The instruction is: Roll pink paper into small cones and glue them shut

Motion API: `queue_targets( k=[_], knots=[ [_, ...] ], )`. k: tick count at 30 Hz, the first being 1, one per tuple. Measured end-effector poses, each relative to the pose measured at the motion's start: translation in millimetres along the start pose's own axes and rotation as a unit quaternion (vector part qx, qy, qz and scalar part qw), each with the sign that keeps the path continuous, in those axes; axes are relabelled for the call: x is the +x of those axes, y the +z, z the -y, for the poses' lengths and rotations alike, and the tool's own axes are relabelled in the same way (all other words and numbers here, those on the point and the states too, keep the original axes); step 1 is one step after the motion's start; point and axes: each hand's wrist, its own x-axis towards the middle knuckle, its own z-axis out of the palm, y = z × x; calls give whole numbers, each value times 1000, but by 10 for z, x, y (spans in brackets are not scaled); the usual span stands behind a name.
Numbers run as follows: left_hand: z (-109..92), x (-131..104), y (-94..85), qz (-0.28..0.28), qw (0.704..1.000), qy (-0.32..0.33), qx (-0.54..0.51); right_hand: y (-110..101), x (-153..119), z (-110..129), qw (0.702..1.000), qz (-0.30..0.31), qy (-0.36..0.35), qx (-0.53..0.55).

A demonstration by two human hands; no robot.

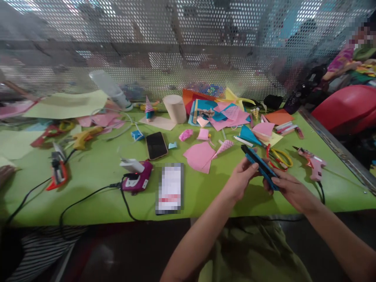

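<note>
The right hand (289,188) pinches the near end of a blue-and-black stapler (263,169) between thumb and fingers. The left hand (243,174) pinches the far end likewise. The stapler is positioned above the right part of the green table (211,196), tilted. A lit phone (170,188) lies left of the hands. A pink glue gun (316,163) lies to their right. Beyond the stapler are looped red-and-yellow handles (282,156). Farther back, a pink paper cone (225,146) adjoins pink paper (199,156). A perforated panel (176,58) stands behind.
</note>
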Motion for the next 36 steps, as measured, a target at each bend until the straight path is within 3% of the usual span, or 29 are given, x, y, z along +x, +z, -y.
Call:
queue_targets(
  k=[10, 20, 30, 36],
  knots=[
    [95, -5, -11, 24, 999, 21, 28, -20, 63, -221, 997, -74, -4, -13],
    [120, -4, -31, 33, 999, 19, 30, 26, 62, -213, 994, -106, -3, -13],
    [111, -4, -29, 3, 999, 26, 25, 9, 65, -220, 994, -104, -9, -30],
    [84, -34, -31, -14, 999, 28, 34, 55, 71, -136, 997, -73, -9, -22]
  ],
)
